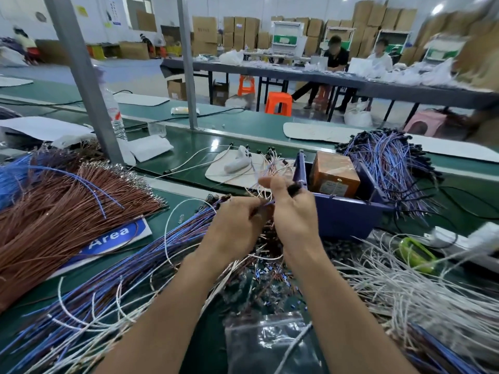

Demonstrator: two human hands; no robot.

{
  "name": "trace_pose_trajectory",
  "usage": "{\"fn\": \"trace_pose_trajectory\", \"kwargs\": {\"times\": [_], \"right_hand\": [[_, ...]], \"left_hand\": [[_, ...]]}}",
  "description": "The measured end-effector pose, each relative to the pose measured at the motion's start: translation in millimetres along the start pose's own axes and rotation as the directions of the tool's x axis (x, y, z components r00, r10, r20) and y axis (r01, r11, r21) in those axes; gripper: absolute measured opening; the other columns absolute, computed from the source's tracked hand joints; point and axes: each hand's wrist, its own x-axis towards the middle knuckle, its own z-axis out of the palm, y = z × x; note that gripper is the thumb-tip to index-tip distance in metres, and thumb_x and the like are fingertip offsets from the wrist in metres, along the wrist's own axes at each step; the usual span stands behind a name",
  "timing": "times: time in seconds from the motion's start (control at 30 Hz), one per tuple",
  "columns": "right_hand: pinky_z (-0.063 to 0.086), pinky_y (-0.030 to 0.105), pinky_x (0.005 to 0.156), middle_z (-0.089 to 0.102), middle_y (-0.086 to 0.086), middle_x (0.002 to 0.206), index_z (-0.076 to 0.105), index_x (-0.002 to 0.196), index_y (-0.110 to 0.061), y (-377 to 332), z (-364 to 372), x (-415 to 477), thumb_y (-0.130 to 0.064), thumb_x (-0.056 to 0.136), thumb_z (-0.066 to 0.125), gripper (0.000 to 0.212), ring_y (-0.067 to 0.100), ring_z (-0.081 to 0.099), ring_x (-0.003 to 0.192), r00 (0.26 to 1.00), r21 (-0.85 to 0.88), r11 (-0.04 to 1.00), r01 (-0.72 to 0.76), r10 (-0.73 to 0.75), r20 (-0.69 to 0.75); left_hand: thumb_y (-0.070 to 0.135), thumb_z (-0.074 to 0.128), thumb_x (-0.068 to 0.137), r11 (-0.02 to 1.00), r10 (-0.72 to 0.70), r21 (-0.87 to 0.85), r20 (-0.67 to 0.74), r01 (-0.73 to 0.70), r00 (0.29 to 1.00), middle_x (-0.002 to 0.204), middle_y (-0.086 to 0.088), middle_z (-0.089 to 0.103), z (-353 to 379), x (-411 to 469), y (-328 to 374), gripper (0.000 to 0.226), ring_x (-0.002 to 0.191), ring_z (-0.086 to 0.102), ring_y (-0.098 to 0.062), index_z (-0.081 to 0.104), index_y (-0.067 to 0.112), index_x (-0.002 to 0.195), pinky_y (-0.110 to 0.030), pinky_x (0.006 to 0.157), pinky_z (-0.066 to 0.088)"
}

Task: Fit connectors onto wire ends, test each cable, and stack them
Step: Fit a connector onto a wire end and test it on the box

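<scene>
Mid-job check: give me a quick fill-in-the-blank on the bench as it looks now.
1. The bin holding the orange-brown box is coloured ___.
2. The big bundle of brown wires lies on the person's ___ side.
3. The left hand pinches a wire; the connector in the right hand is ___.
Missing words: blue; left; black.
</scene>
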Motion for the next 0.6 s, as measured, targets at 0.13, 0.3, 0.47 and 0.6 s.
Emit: {"fn": "trace_pose_trajectory", "kwargs": {"times": [0.13,0.3,0.47,0.6], "right_hand": [[0.060,0.035,0.075,0.078,0.011,0.089,0.074,0.084,-0.013,-13,-57,-4,-0.040,0.105,0.043,0.046,0.023,0.076,0.083,0.997,0.368,0.928,-0.054,0.071,-0.033],[0.052,0.028,0.056,0.053,0.002,0.058,0.070,0.082,-0.011,-18,-136,-13,-0.039,0.104,0.046,0.043,0.017,0.051,0.052,0.981,0.712,0.694,-0.106,0.192,-0.041],[0.038,0.023,0.044,0.048,0.004,0.057,0.076,0.076,-0.013,2,-175,-22,-0.026,0.103,0.053,0.039,0.012,0.040,0.045,0.970,0.470,0.869,-0.155,0.224,-0.095],[0.037,0.014,0.045,0.074,0.005,0.076,0.082,0.086,-0.022,17,-172,-34,-0.008,0.099,0.059,0.030,0.004,0.047,0.044,0.995,-0.135,0.987,-0.086,0.093,0.046]], "left_hand": [[0.038,0.074,0.080,0.982,-0.074,-0.162,0.165,0.101,0.983,0.065,0.005,0.069,-2,-5,-5,0.011,0.059,0.054,-0.006,0.081,0.039,0.088,-0.027,0.059,0.043],[0.020,0.073,0.093,0.935,-0.170,-0.283,0.164,0.211,0.972,0.064,0.000,0.069,-19,-5,-21,0.013,0.055,0.051,-0.004,0.082,0.019,0.084,-0.017,0.056,0.039],[0.038,0.077,0.089,0.961,-0.202,0.203,0.037,0.190,0.979,0.066,0.019,0.072,2,2,-6,0.010,0.064,0.066,-0.008,0.081,0.036,0.081,-0.031,0.068,0.055],[0.036,0.075,0.090,0.995,-0.012,0.102,0.204,-0.009,0.979,0.067,0.027,0.068,42,-10,30,0.006,0.060,0.061,0.002,0.079,0.037,0.085,-0.014,0.058,0.042]]}}
